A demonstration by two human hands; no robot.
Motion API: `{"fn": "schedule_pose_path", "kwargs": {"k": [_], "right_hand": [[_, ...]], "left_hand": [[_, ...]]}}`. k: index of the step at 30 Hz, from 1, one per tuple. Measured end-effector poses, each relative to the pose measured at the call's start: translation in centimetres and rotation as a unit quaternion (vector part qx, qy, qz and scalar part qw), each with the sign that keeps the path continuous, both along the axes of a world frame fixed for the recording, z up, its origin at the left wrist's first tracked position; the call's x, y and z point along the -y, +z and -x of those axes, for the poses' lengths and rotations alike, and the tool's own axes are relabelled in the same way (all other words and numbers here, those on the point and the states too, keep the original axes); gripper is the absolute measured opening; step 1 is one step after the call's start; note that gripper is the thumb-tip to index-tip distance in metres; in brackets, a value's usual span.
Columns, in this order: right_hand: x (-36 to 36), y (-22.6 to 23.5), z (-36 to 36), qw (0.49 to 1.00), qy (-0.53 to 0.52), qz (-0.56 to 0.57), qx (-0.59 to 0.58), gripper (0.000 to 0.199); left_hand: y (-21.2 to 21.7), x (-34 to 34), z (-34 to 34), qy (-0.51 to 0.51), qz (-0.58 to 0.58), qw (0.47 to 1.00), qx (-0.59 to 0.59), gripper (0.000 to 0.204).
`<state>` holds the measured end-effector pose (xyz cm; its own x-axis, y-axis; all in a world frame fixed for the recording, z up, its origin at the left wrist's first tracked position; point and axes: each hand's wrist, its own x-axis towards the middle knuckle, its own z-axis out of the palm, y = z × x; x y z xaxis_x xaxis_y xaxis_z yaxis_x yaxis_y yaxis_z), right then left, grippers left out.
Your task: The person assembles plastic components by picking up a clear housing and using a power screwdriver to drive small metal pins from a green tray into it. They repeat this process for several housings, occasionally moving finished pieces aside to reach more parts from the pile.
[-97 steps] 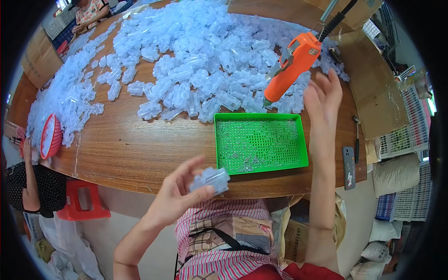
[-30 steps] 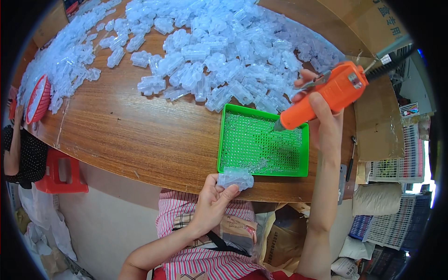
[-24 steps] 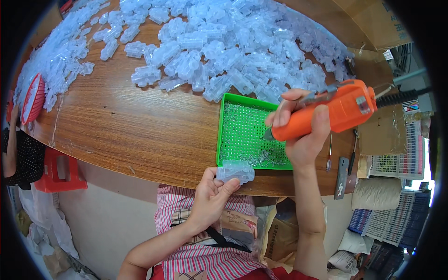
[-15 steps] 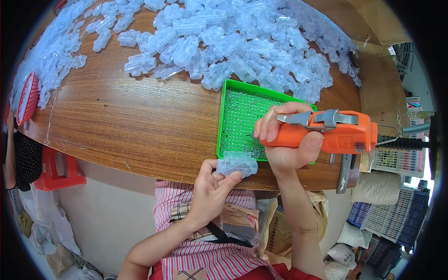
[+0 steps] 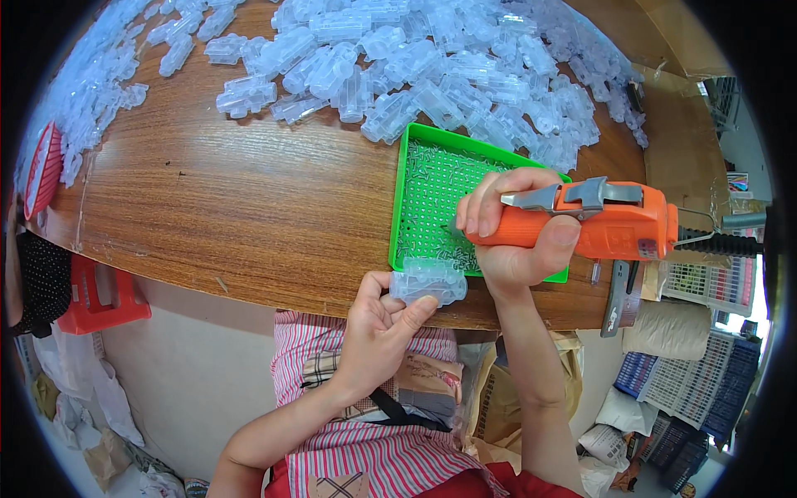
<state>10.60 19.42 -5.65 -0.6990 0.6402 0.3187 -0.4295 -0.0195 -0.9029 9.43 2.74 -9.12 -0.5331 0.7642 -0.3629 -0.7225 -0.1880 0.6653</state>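
Observation:
My left hand (image 5: 383, 332) is closed on a clear plastic housing (image 5: 429, 282), pinched between thumb and fingers at the near edge of a green perforated tray (image 5: 397, 220). Small metal screws (image 5: 432, 166) lie scattered over the tray's floor. My right hand (image 5: 516, 236) wraps round an orange electric screwdriver (image 5: 618, 224) with a grey lever on its side. The tool lies nearly level over the tray's right part, its tip end toward the left and mostly hidden by my fingers. A black coiled cord (image 5: 718, 242) leaves its right end.
A large heap of clear plastic housings (image 5: 407, 66) covers the table's far side, with more housings (image 5: 91, 91) at the left. A red basket (image 5: 46, 170) stands at the left edge. A red stool (image 5: 104, 295) is below, and a flat grey tool (image 5: 615, 299) lies right of the tray.
The view has shifted slightly, so the tray and heap sit a little higher. Both hands keep their grips, with the housing still by the tray's near edge.

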Motion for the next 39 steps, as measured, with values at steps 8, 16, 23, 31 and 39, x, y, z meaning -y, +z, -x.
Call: {"fn": "schedule_pose_path", "kwargs": {"k": [8, 16, 23, 31, 39], "right_hand": [[0.2, -0.3, -0.5, 0.999, 0.034, -0.02, -0.027, 0.07], [3.8, 7.0, -3.6, 0.98, 0.097, -0.146, -0.095, 0.069], [4.7, 5.8, -3.9, 0.991, 0.091, -0.078, -0.053, 0.074], [5.1, 4.6, -3.1, 0.988, 0.097, -0.105, -0.066, 0.065], [5.2, 4.2, -2.7, 0.97, 0.091, -0.225, -0.027, 0.077]], "left_hand": [[-0.1, 0.0, 0.0, -0.003, -0.006, 1.0, -0.001, 0.026], [-0.1, 0.0, 0.0, 0.006, -0.029, 1.0, 0.006, 0.027], [-0.3, 0.0, -0.1, 0.008, -0.035, 0.999, 0.0, 0.028], [-0.3, -0.1, -0.1, 0.003, -0.035, 0.999, 0.004, 0.029], [-1.2, 0.1, -0.1, 0.006, -0.028, 0.999, -0.017, 0.028]]}}
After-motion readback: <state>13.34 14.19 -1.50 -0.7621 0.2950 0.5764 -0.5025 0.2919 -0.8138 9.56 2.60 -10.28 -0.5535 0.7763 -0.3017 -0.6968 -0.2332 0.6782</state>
